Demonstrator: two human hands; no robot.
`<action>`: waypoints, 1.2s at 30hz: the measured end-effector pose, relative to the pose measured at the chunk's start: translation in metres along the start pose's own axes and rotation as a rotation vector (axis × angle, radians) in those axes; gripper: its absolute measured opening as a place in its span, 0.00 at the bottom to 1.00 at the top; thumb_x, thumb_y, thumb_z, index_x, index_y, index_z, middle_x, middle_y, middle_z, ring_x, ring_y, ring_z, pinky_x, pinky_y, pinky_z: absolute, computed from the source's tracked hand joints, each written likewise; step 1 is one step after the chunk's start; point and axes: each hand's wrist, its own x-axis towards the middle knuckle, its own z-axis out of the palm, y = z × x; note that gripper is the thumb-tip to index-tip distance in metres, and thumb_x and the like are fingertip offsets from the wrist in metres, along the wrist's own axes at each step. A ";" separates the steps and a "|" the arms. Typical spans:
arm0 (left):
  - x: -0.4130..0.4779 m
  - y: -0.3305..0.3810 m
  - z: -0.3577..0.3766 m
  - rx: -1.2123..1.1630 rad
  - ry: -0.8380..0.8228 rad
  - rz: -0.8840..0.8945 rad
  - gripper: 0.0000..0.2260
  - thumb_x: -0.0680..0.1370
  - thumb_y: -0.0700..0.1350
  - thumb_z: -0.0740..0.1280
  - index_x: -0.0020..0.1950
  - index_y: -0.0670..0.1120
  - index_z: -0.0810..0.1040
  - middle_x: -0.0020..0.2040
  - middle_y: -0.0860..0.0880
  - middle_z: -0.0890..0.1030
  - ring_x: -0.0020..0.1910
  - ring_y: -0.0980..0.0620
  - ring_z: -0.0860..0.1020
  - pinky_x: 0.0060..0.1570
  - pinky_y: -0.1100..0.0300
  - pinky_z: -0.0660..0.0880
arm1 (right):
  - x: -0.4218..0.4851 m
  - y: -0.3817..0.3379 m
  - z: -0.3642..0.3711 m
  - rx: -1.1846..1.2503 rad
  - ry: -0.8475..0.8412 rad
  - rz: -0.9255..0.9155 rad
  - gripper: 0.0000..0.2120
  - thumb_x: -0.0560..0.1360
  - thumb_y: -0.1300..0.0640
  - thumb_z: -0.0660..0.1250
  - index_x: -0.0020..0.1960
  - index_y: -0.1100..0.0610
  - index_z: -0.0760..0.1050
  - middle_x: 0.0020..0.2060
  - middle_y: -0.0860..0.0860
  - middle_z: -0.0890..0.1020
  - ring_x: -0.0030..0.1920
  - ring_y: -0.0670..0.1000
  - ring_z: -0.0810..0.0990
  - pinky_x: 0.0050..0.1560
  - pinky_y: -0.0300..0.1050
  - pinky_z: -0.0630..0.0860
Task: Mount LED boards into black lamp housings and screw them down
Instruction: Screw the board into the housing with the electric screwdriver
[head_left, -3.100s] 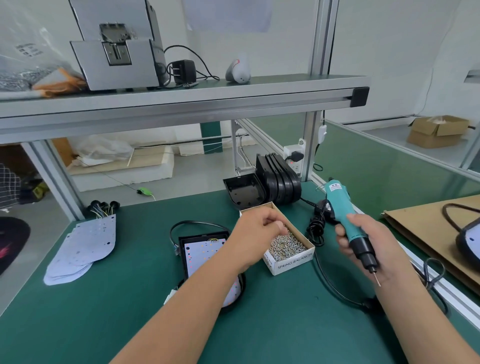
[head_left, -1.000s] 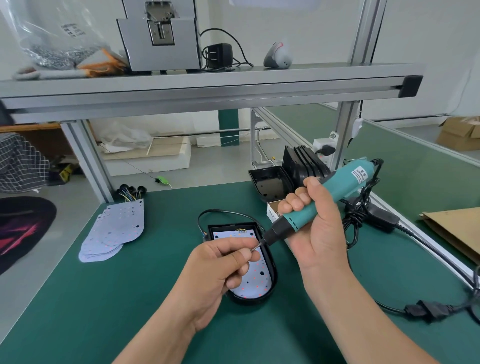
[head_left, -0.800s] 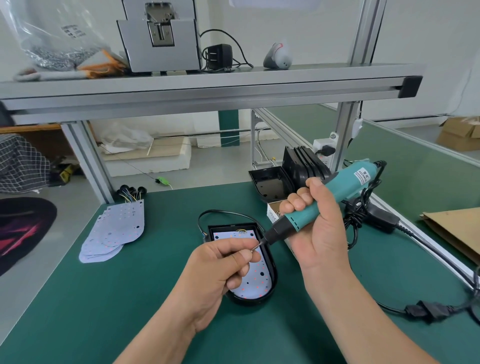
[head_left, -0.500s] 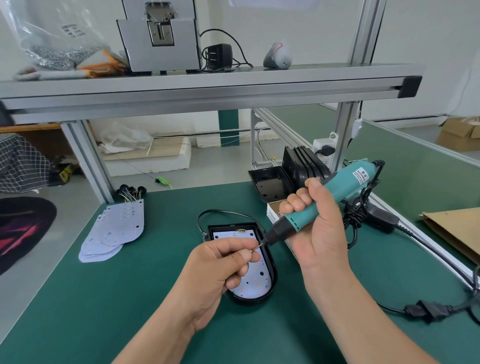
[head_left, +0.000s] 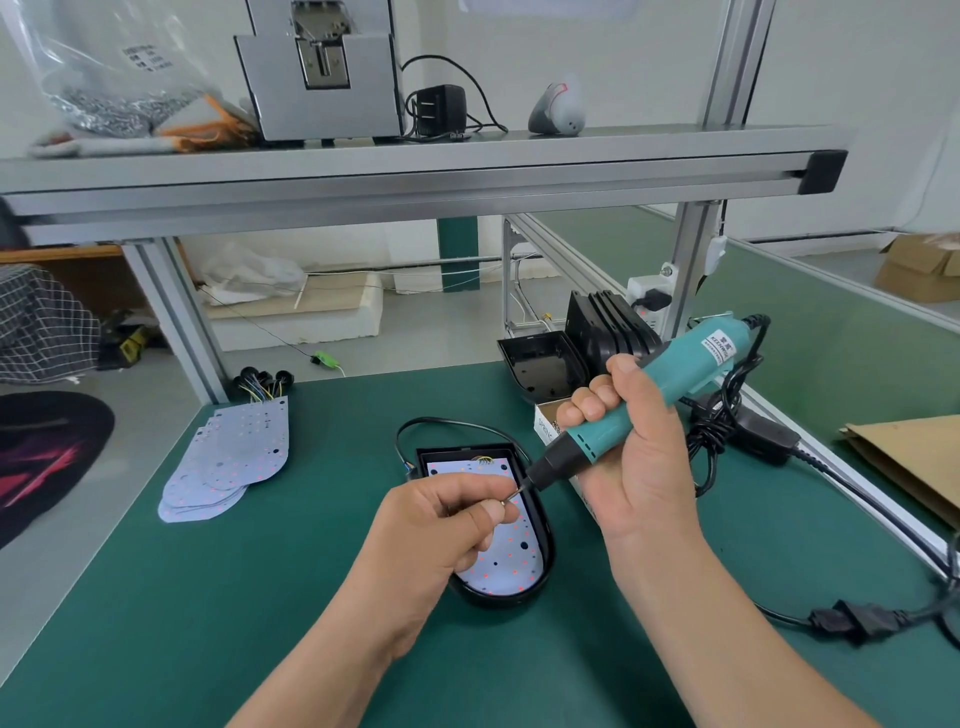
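I'm working over a green-matted table (head_left: 208, 597) under an aluminium shelf frame. In the middle, near me, lies the black lamp housing (head_left: 546, 564), open side up, with the white LED board (head_left: 506, 564) seated inside it. My left hand (head_left: 441, 525) hovers above the board, thumb and forefinger pinched on what looks like a small screw (head_left: 505, 500). The screw meets the bit tip of the teal electric screwdriver (head_left: 670, 374). My right hand (head_left: 639, 467) is wrapped round the driver's barrel, which tilts down to the left.

The screw is tiny and smooth, so I judge it easy to drop and best held by its shank. The board looks thin, light and fragile, and I'd touch only its edges. The housing seems to be stiff, light plastic that may slide under driver pressure. Spare boards (head_left: 228, 462) lie fanned at far left.
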 end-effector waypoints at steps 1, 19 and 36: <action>0.000 0.000 0.000 0.048 0.020 0.017 0.16 0.81 0.35 0.71 0.51 0.56 0.90 0.45 0.45 0.89 0.34 0.53 0.73 0.34 0.64 0.70 | 0.000 0.001 0.001 -0.011 0.019 0.000 0.07 0.80 0.59 0.71 0.47 0.55 0.73 0.34 0.49 0.71 0.33 0.48 0.72 0.38 0.44 0.75; -0.001 -0.001 -0.001 0.131 -0.023 0.059 0.13 0.79 0.42 0.71 0.53 0.61 0.87 0.47 0.49 0.89 0.35 0.55 0.75 0.35 0.67 0.72 | 0.001 0.010 -0.005 -0.005 0.075 0.031 0.13 0.75 0.55 0.76 0.51 0.57 0.74 0.35 0.48 0.73 0.33 0.47 0.73 0.38 0.43 0.77; 0.005 -0.002 -0.008 0.198 0.161 0.074 0.16 0.84 0.41 0.65 0.53 0.60 0.87 0.50 0.56 0.88 0.34 0.58 0.73 0.38 0.63 0.73 | 0.000 0.012 -0.011 -0.001 0.175 0.033 0.09 0.80 0.57 0.73 0.49 0.56 0.73 0.34 0.49 0.73 0.32 0.47 0.73 0.38 0.43 0.77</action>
